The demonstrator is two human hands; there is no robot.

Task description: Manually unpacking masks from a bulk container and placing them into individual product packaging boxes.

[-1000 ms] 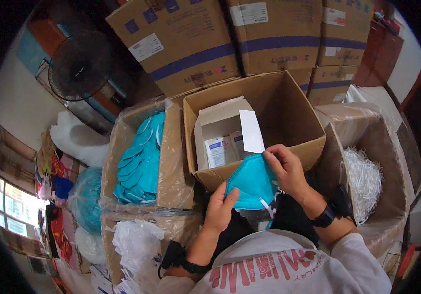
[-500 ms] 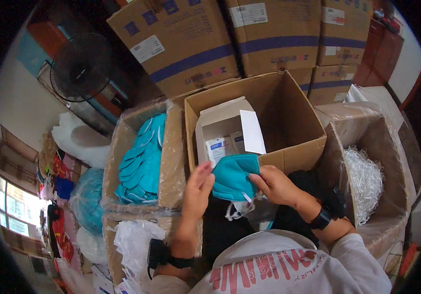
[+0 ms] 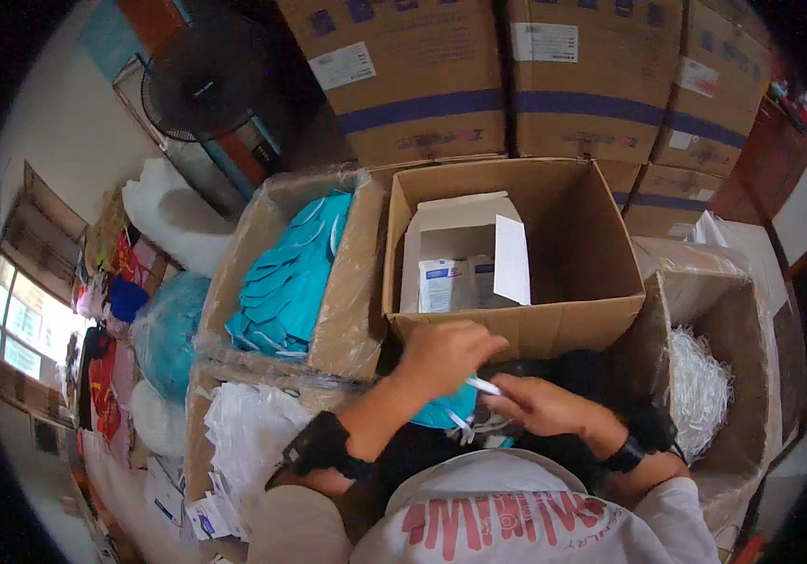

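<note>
A teal face mask [image 3: 443, 411] is held low in front of my body, just below the near edge of the open carton. My right hand [image 3: 546, 406] is closed on its right edge, where a short white strip [image 3: 483, 385] sticks out. Over the mask's upper part bends my left hand [image 3: 443, 359], fingers curled and pointing right; what they pinch is hidden. White elastic loops [image 3: 464, 430] hang at the mask's lower edge. Beyond my hands, the open carton [image 3: 516, 329] holds a smaller white box [image 3: 513, 263] with white-and-blue packets [image 3: 444, 285] in it.
At the left, a plastic-lined carton holds stacked teal masks [image 3: 286, 277]; nearer lies a carton of white pieces [image 3: 248, 432]. White elastic strands [image 3: 699, 390] fill part of a carton at the right. Large sealed cartons [image 3: 422, 85] stand behind, with a fan [image 3: 198, 85] at far left.
My left hand has moved right, over the mask, from beside it. The mask has come lower and nearer my body, and much of it is now covered. The view has shifted.
</note>
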